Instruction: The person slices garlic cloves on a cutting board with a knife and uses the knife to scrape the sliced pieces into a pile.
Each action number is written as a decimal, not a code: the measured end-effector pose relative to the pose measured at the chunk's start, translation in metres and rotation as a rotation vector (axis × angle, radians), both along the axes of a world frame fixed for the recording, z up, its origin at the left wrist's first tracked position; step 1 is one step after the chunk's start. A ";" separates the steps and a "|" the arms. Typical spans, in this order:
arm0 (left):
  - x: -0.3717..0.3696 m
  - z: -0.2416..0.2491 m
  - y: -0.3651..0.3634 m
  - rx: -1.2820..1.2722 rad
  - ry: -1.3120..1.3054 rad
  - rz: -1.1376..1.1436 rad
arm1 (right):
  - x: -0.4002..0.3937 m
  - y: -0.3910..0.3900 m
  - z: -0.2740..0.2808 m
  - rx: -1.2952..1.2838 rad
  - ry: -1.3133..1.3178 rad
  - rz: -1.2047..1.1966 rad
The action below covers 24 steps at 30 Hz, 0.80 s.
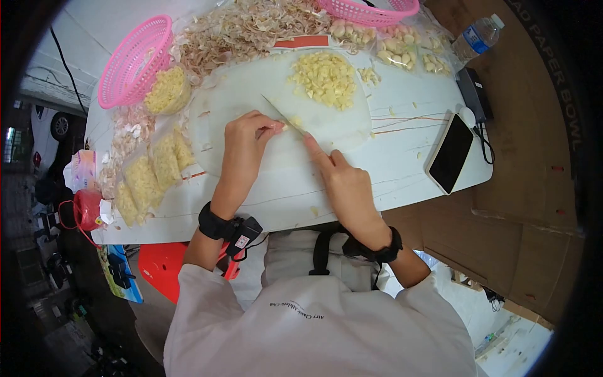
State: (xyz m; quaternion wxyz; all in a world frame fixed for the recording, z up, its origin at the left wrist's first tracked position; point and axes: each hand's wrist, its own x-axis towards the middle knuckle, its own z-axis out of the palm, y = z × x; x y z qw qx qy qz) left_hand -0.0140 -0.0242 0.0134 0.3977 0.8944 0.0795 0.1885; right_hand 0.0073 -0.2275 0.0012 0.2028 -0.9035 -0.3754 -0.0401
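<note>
My right hand (344,185) grips a knife (280,110) whose blade points to the far left over a white cutting board (220,151). My left hand (246,143) is closed, thumb and fingers pinching a garlic clove (284,127) close beside the blade. A small cut piece of garlic (296,120) lies against the blade. Farther back on the board is a heap of chopped garlic (325,80), apart from both hands. The knife's handle is mostly hidden in my right hand.
Garlic skins (251,28) pile up behind the board. Pink baskets (137,63) stand at the back. Bags of chopped garlic (143,179) lie left; bags of peeled cloves (397,51) lie back right. A bottle (478,39) and a phone (450,154) occupy the right side.
</note>
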 end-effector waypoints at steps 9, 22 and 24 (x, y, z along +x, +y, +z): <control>0.000 -0.001 0.001 -0.022 -0.002 0.001 | -0.008 -0.029 0.024 0.056 0.140 -0.005; 0.000 -0.003 0.001 -0.048 -0.014 0.015 | -0.023 -0.029 0.025 -0.025 0.107 -0.035; 0.000 -0.001 0.000 -0.032 -0.009 0.022 | -0.024 -0.027 0.017 -0.004 0.047 0.022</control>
